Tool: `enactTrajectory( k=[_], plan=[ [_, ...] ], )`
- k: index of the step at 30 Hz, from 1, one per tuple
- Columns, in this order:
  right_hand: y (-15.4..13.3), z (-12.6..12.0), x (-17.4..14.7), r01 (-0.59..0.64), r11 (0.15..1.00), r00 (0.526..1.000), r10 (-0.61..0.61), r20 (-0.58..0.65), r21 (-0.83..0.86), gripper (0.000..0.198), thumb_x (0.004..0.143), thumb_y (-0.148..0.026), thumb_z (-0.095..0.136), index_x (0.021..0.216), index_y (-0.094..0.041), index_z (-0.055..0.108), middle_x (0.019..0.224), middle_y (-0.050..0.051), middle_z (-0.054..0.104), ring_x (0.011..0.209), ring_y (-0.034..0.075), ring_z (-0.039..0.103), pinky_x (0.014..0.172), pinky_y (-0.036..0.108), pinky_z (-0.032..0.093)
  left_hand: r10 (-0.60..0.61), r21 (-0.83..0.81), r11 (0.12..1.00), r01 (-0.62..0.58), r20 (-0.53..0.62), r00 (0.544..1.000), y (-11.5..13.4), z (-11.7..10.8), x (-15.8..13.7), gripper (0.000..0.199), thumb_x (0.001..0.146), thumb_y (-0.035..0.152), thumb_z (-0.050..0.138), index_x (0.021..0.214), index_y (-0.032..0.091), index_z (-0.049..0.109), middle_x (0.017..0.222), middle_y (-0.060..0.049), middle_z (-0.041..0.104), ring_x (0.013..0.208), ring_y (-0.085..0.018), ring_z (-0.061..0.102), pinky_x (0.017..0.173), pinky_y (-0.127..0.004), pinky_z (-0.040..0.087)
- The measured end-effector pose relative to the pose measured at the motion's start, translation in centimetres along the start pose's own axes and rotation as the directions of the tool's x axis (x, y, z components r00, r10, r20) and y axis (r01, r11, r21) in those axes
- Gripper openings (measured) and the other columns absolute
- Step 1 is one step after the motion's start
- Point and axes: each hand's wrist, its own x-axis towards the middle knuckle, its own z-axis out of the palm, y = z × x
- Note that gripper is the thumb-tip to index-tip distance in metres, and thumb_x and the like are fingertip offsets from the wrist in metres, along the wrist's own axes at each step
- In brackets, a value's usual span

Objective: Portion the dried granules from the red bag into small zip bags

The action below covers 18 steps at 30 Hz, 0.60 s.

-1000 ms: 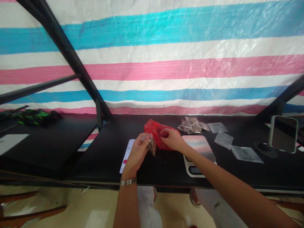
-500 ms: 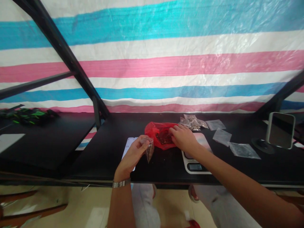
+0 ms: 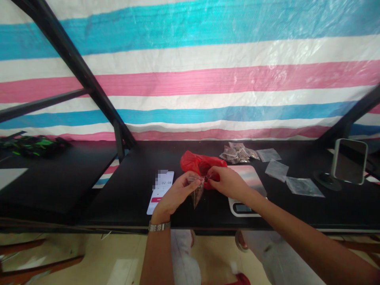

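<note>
- Because the red bag (image 3: 194, 160) is partly covered by the right hand (image 3: 227, 180), what is inside is hard to see.
- A small clear bag (image 3: 196, 196) of brown bits is gripped by the left hand's (image 3: 178, 192) thumb and fingers, just in front of the red bag.
- The right fingertips are held near the small bag's mouth; whether they are closed on something cannot be told.
- The phone (image 3: 157, 199) is partly hidden by the left hand, and its top is blurred into squares.
- The white scale (image 3: 253, 178) is crossed by the right arm.
- A green and black thing (image 3: 34, 145) is cut off at the left edge.
- The red bag is made of thin, crinkly plastic.
- Filled bags (image 3: 237, 153) are heaped behind the scale; three flat, see-through bags (image 3: 276, 170) are spread nearby.
- Everything is set on smooth black tables (image 3: 118, 202), backed by a shiny striped sheet (image 3: 208, 85).
</note>
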Motion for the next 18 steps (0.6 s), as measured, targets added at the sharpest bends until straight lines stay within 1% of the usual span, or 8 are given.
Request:
enactTrajectory(
  k=[2,5,8,10,12,14,16,18],
  plan=[
    [-0.2,0.2,0.2,-0.043,0.993,0.999,0.044,-0.001,0.112,0.01,0.089,-0.02,0.072,0.099,-0.023,0.075,0.094,0.002,0.082,0.085,0.02,0.074,0.071,0.028,0.046,-0.003,-0.065,0.998,0.002,-0.016,1.0,-0.2,-0.2,0.0,0.049,0.082,0.061,0.085,0.101,0.019,0.069,0.091,0.0,0.068,0.083,-0.015,0.062,0.079,-0.029,0.048],
    [-0.1,0.0,0.5,-0.106,0.958,0.994,0.11,-0.001,0.267,0.006,0.089,-0.026,0.073,0.093,-0.022,0.075,0.086,0.002,0.08,0.077,0.018,0.073,0.066,0.027,0.047,0.024,-0.118,0.993,-0.031,-0.058,0.998,-0.2,-0.8,-0.2,0.046,0.085,0.06,0.083,0.101,0.02,0.069,0.093,-0.001,0.07,0.084,-0.016,0.064,0.08,-0.029,0.049],
    [0.2,-0.7,0.8,-0.152,0.907,0.986,0.165,0.002,0.394,0.009,0.091,-0.029,0.071,0.093,-0.02,0.075,0.082,0.002,0.079,0.073,0.017,0.072,0.062,0.025,0.048,0.088,-0.078,0.992,-0.096,-0.101,0.991,0.1,-1.4,-0.4,0.047,0.081,0.058,0.088,0.1,0.02,0.071,0.096,-0.002,0.073,0.089,-0.017,0.067,0.084,-0.029,0.051],
    [0.4,-1.2,0.8,-0.155,0.888,0.982,0.186,-0.028,0.433,0.01,0.093,-0.029,0.069,0.094,-0.02,0.074,0.082,0.003,0.079,0.073,0.017,0.073,0.062,0.025,0.049,0.114,-0.033,0.992,-0.118,-0.117,0.987,0.3,-1.5,-0.4,0.05,0.075,0.058,0.092,0.1,0.02,0.072,0.1,-0.004,0.075,0.094,-0.019,0.069,0.089,-0.03,0.052],
    [0.4,-1.4,0.9,-0.14,0.892,0.981,0.184,-0.062,0.431,0.011,0.094,-0.029,0.068,0.095,-0.02,0.074,0.083,0.003,0.079,0.073,0.018,0.073,0.063,0.026,0.05,0.126,0.006,0.992,-0.126,-0.113,0.986,0.4,-1.5,-0.4,0.052,0.074,0.059,0.093,0.101,0.02,0.073,0.104,-0.006,0.077,0.1,-0.022,0.071,0.093,-0.032,0.053],
    [0.2,-1.2,0.9,-0.101,0.917,0.986,0.145,-0.086,0.385,0.01,0.094,-0.029,0.069,0.096,-0.02,0.074,0.085,0.002,0.08,0.076,0.018,0.074,0.068,0.027,0.051,0.124,0.0,0.992,-0.125,-0.1,0.987,0.2,-1.5,-0.4,0.052,0.079,0.063,0.087,0.106,0.019,0.075,0.108,-0.008,0.078,0.103,-0.023,0.072,0.097,-0.034,0.053],
    [0.0,-0.7,0.9,-0.056,0.957,0.992,0.085,-0.092,0.285,0.007,0.094,-0.026,0.07,0.097,-0.021,0.074,0.09,0.002,0.08,0.083,0.019,0.075,0.077,0.029,0.053,0.094,-0.079,0.992,-0.102,-0.105,0.99,-0.2,-1.5,-0.4,0.054,0.085,0.066,0.081,0.111,0.019,0.075,0.107,-0.009,0.079,0.1,-0.023,0.073,0.096,-0.035,0.055],
    [-0.2,-0.3,0.8,-0.004,0.988,0.996,0.017,-0.089,0.152,0.007,0.094,-0.023,0.07,0.1,-0.022,0.075,0.099,0.004,0.081,0.094,0.021,0.075,0.087,0.033,0.054,0.053,-0.182,0.98,-0.076,-0.126,0.991,-0.6,-1.6,-0.5,0.057,0.087,0.068,0.077,0.116,0.019,0.073,0.104,-0.009,0.079,0.095,-0.023,0.074,0.09,-0.037,0.058]
  ],
)
